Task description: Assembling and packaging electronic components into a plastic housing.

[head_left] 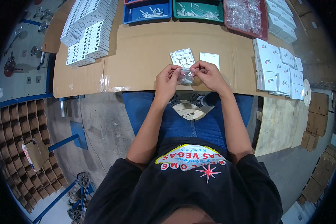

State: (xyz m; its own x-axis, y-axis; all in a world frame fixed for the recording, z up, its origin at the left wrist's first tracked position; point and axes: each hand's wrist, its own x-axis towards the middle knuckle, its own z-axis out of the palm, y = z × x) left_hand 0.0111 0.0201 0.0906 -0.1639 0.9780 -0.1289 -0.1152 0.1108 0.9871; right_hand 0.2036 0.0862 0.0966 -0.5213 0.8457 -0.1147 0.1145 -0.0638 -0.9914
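Note:
Between my two hands, near the table's front edge, is a small clear plastic bag (185, 76). My left hand (168, 80) pinches its upper left side with thumb and fingertips. At the upper right side, my right hand (210, 75) pinches it the same way. What lies inside the bag is too small to make out. Just beyond my fingers lies an open white plastic housing (183, 57) with dark curved parts inside. A flat white square cover (210, 61) rests to its right, partly behind my right hand.
Stacked white housings (87, 41) stand at the back left. Along the far edge sit a blue bin (128, 18) and a green bin (179, 16) of small white parts, and a red bin (264, 31) of clear bags. White boxes (274, 67) are piled right on the cardboard-covered table (138, 56).

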